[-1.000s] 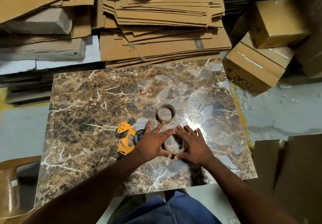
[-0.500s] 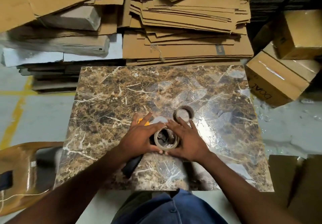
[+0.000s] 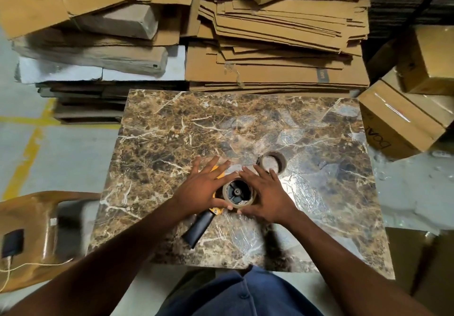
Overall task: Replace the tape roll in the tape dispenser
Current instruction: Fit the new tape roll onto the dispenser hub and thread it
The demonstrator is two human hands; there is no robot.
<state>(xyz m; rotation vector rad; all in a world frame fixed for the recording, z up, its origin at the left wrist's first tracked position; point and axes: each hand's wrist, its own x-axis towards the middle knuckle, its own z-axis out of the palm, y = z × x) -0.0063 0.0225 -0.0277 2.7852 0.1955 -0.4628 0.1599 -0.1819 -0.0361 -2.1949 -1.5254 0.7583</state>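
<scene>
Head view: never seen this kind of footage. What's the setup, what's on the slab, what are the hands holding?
There is no robot here. A person wears a wide-angle camera on the head, looking forward and down, so the two arms reaching in from the bottom are their own.

They work on a marble-patterned table. On it lies a yellow tape dispenser with a black handle pointing toward the person. The left hand and right hand press from either side on a tape roll sitting over the dispenser's black hub.

Just beyond the right hand lies an empty cardboard core, flat and untouched.

Behind the table are stacks of flattened cardboard, with taped boxes at the right.
</scene>
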